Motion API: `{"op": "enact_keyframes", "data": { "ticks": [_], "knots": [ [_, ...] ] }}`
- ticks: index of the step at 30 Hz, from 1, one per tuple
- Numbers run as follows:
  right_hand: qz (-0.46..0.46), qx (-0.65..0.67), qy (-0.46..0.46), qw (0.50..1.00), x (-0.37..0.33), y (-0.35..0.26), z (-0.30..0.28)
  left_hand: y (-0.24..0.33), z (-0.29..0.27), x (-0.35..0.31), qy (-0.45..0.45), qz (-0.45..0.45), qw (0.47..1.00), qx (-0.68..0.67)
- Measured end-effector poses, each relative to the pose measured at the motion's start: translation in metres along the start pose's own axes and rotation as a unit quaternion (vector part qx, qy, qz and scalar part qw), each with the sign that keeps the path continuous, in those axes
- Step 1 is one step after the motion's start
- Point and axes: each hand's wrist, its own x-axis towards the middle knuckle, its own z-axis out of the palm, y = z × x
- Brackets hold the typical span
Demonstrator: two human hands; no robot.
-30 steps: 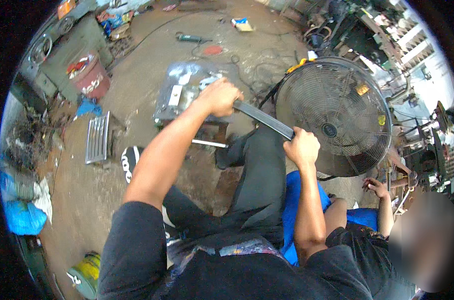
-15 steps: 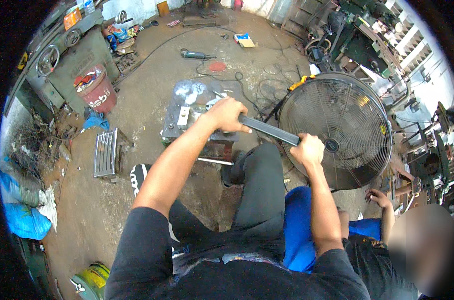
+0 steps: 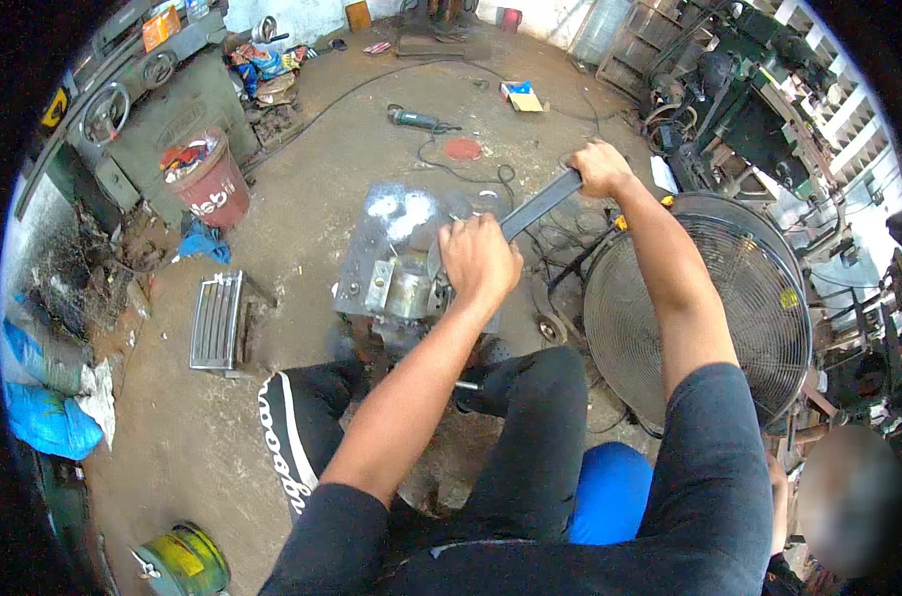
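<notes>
A long, dark, flat-sided metal bar (image 3: 542,205) slants up to the right between my hands. My right hand (image 3: 600,169) is wrapped round its far upper end. My left hand (image 3: 481,256) is closed over the lower end, which it hides, so I cannot tell what shape the end has. Beneath and left of that hand is a low metal worktable (image 3: 356,238) with white smears on top. A shiny cylindrical metal part (image 3: 407,291) rests at its near side, beside a small pale rectangular block (image 3: 377,285).
A large round floor fan (image 3: 694,308) stands close on the right, with a person in blue trousers (image 3: 612,494) beside me. An angle grinder (image 3: 416,118) and its cable lie beyond the table. To the left are a slatted metal stool (image 3: 217,323) and a reddish bucket (image 3: 208,184).
My right hand has swung forward and up with the bar's end, and the bar's slant has reversed. My left hand has come lower and nearer, uncovering the cylindrical part.
</notes>
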Motion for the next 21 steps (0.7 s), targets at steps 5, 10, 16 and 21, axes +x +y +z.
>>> {"op": "enact_keyframes", "data": {
  "ticks": [5, 10, 16, 21],
  "knots": [
    [-0.009, 0.006, 0.030, 0.999, 0.030, 0.008, 0.028, 0.004, 0.009, 0.003, -0.005, -0.033, 0.998, 0.047],
    [0.128, 0.112, 0.087, 0.982, -0.069, -0.030, 0.030, 0.002, -0.003, 0.001, -0.143, 0.036, 0.988, 0.045],
    [0.361, 0.166, 0.054, 0.916, -0.250, -0.150, -0.009, -0.028, -0.030, -0.023, -0.216, 0.304, 0.927, -0.047],
    [0.409, 0.189, 0.026, 0.892, -0.308, -0.234, -0.046, -0.045, -0.045, -0.023, -0.286, 0.389, 0.870, -0.098]
  ]
}}
